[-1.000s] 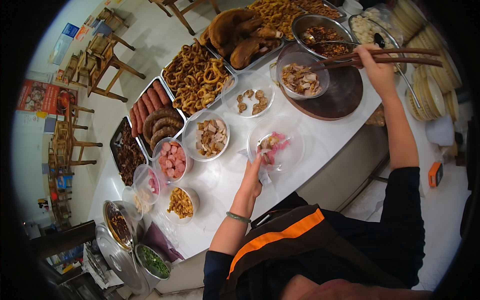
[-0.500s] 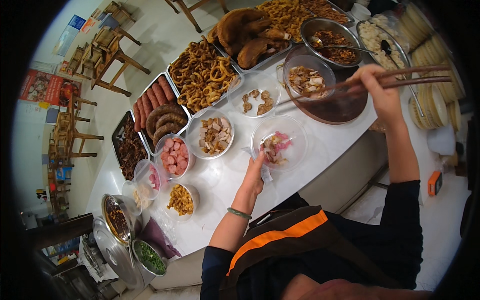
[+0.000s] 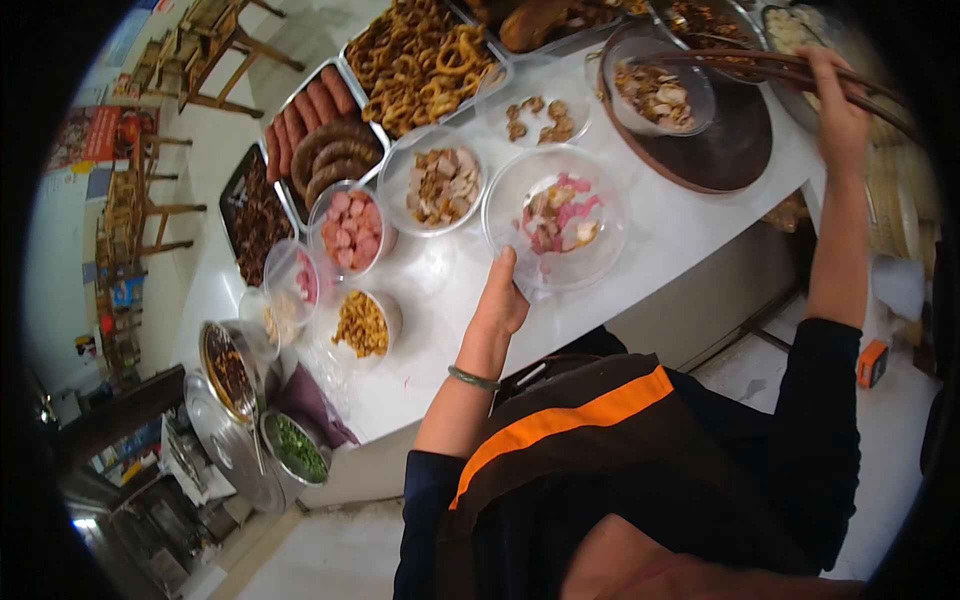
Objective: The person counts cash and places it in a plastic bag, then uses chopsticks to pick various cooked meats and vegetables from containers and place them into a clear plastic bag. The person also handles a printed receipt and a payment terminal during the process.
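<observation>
My left hand (image 3: pixel 500 300), a green bangle at its wrist, grips the near-left rim of a clear plastic bowl (image 3: pixel 607 255). Inside lie pink shreds and pale chopped pieces. With my right hand (image 3: pixel 840 110) I hold a pair of long brown chopsticks (image 3: pixel 755 62) by their upper part. Their tips reach leftward over a clear tub (image 3: pixel 705 110) of sliced, browned meat; whether they grip a piece cannot be made out. That tub stands on a round dark brown board (image 3: pixel 740 160).
Clear tubs hold cubed meat (image 3: pixel 447 185), pink sausage slices (image 3: pixel 350 235) and yellow-brown bits (image 3: pixel 360 322). Behind them are trays of sausages (image 3: pixel 310 110) and brown rings (image 3: pixel 420 60). A bowl of chopped greens (image 3: pixel 297 447) sits at the table's left end.
The chopsticks' tips have moved from near the bowl in my left hand to over the tub on the board. More pieces show in my bowl. The whole view has shifted.
</observation>
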### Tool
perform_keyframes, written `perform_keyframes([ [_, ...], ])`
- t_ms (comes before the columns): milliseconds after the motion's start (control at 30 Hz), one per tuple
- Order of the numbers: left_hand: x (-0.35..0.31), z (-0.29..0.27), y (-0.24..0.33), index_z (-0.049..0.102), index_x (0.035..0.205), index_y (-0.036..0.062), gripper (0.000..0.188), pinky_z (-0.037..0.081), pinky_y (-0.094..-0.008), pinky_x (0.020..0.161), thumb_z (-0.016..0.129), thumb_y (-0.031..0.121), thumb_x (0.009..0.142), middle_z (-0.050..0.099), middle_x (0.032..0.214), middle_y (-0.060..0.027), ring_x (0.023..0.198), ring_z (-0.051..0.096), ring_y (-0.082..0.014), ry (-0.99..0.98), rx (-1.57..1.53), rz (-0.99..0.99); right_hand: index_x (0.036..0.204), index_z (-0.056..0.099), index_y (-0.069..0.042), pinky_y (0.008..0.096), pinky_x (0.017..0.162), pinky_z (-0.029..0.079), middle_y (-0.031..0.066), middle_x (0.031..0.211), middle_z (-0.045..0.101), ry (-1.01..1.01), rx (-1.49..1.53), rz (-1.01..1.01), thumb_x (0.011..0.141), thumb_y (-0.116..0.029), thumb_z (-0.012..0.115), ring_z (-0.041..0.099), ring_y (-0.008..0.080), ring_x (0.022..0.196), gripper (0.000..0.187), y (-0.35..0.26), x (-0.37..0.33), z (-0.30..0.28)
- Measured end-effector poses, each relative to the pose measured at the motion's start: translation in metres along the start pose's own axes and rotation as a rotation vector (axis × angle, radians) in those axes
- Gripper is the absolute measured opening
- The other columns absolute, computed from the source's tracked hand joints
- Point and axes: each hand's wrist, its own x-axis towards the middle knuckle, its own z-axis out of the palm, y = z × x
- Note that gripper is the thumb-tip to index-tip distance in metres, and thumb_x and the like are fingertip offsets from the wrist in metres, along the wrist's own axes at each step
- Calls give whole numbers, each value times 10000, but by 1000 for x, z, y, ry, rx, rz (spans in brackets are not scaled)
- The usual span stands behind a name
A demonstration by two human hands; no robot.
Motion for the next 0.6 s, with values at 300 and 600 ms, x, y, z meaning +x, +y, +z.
perform_keyframes([
  [300,-1,10,11,264,1489,209,637,424,-345,913,416,530,960,443,1400,-53,1104,494,-201,44,-4,75,1034,666,-1,291,784,509,73,946,678,103,77,-35,971,-229,550,644,145,858,264,21,7,15],
  [600,-12,3,6,197,1505,127,864,436,-327,892,601,534,858,414,1428,-32,1160,476,-172,96,-24,50,1030,684,-69,317,743,505,61,897,693,-41,-199,-129,951,-288,555,655,179,838,266,92,61,117],
])
